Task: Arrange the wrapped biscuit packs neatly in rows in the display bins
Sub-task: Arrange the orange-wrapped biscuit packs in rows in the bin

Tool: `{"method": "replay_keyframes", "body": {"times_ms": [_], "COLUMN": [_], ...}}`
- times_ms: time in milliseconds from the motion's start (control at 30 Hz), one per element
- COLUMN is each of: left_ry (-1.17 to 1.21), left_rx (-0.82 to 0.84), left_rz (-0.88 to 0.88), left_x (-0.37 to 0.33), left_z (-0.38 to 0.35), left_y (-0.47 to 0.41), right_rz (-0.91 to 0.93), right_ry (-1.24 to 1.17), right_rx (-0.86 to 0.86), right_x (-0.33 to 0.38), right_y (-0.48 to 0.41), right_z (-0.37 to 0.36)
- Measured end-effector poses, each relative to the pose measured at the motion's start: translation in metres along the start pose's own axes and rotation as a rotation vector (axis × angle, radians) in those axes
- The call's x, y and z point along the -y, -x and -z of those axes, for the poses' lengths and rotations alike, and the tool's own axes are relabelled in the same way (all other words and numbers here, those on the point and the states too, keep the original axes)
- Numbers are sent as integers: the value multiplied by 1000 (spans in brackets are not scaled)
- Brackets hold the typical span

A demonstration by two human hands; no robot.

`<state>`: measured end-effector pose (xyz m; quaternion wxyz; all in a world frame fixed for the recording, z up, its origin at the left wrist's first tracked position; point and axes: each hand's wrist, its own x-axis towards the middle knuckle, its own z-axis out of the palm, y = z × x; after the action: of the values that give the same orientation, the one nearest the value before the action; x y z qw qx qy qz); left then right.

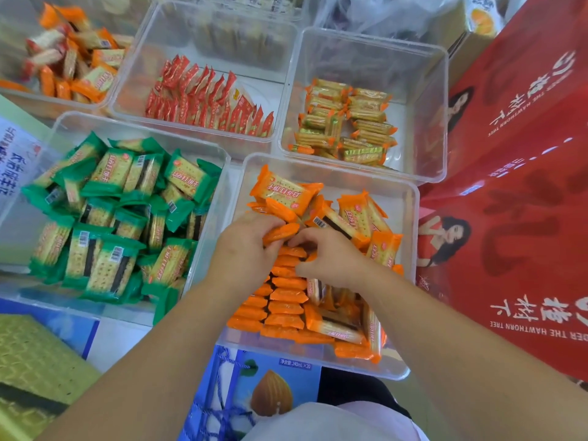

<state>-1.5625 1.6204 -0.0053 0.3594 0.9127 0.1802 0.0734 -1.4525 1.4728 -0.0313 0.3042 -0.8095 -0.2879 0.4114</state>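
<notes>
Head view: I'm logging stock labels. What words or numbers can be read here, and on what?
"UNDER THE HAWTHORN TREE", upside down: red carton.
"240mL ×20", after small Chinese characters: blue carton.
Chinese print on orange packs, green packs and white sign: too blurred to read.
Digits under barcodes: too small.
</notes>
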Motion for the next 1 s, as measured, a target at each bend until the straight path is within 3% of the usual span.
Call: {"method": "replay_keyframes", "body": {"times_ms": [267,400,467,567,800,1000], "left_ry": [-167,-141,-145,-159,-102,-39], "left_rx": [278,294,310,346,315,253], "left_rz": [-44,-1,4,9,67,89], "left_x": [-3,-1,1,3,11,16], "left_z": [-11,-14,-13,-13,-14,-17], "left_y": [-16,-17,-17,-18,-5,12], "right_rz": [22,58,81,-36,-241,-286], "right_ry": [353,677,526,278,663,481], "right_rx": [-300,-425,-454,-488,-246,-137], "right_x": [0,3,8,16,36,34], "right_y": [30,33,25,-4,-70,-75], "right_z": [13,27,33,42,45,43]}}
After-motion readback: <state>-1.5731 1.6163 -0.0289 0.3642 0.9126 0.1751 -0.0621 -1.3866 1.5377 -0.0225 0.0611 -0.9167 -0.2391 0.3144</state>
